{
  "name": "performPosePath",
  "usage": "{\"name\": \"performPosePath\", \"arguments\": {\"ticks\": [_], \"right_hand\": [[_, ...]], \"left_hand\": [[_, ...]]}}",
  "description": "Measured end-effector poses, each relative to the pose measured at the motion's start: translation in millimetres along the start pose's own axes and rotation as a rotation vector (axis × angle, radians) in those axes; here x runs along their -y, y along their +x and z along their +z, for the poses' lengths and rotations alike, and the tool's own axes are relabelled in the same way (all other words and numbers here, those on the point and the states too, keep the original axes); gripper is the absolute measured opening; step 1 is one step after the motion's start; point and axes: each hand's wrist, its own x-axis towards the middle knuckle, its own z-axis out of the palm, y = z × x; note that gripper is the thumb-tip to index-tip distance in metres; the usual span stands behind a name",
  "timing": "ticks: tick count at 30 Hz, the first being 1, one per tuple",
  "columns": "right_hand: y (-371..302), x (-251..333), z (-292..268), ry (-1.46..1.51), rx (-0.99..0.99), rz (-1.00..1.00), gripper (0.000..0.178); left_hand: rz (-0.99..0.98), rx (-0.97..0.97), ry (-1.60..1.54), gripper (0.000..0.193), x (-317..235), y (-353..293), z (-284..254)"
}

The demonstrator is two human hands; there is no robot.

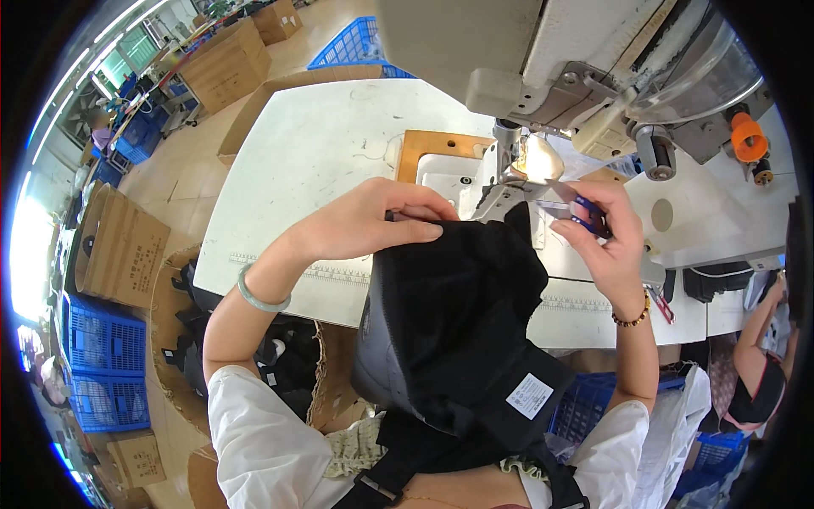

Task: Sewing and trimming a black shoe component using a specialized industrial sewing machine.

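A black fabric bag (475, 297), with a white label (529, 396) low on its right, hangs over the table's near edge into my lap. My left hand (381, 219) grips its top edge, thumb in front and fingers behind. Closed around blue-handled thread snips (591, 217), my right hand (609, 233) is just right of the bag, and the snips' blades point left toward the needle area. The sewing machine's lit presser foot area (500, 191) stands right behind the bag's top. Whether the blades touch any thread I cannot tell.
The white sewing table (297, 170) carries a printed ruler strip near its front. Left of me stands an open carton (170, 356) of black pieces, beside stacked blue crates (106, 365). Red-handled scissors (664, 310) lie at right. Another person's arm (755, 331) shows far right.
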Motion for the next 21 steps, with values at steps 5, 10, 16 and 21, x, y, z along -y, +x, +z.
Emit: {"name": "performPosePath", "arguments": {"ticks": [5, 10, 16, 21], "right_hand": [[-16.8, -3.3, 2.8, 0.128, -0.081, 0.113, 0.037], [-35.6, -23.3, 20.7, 0.175, -0.072, 0.015, 0.030], [-36.3, -39.1, 49.1, 0.113, 0.067, -0.103, 0.020], [-43.4, -48.8, 65.2, 0.100, 0.152, -0.086, 0.020]], "left_hand": [[-0.089, 0.003, 0.035, 0.032, 2.9, -20.4, -17.1], [-0.243, -0.054, 0.438, 0.046, 32.5, -56.6, -10.7], [-0.493, -0.544, -0.053, 0.033, 77.9, -138.3, 2.2], [-0.319, -1.186, -0.461, 0.021, 125.8, -212.3, 1.8]]}}
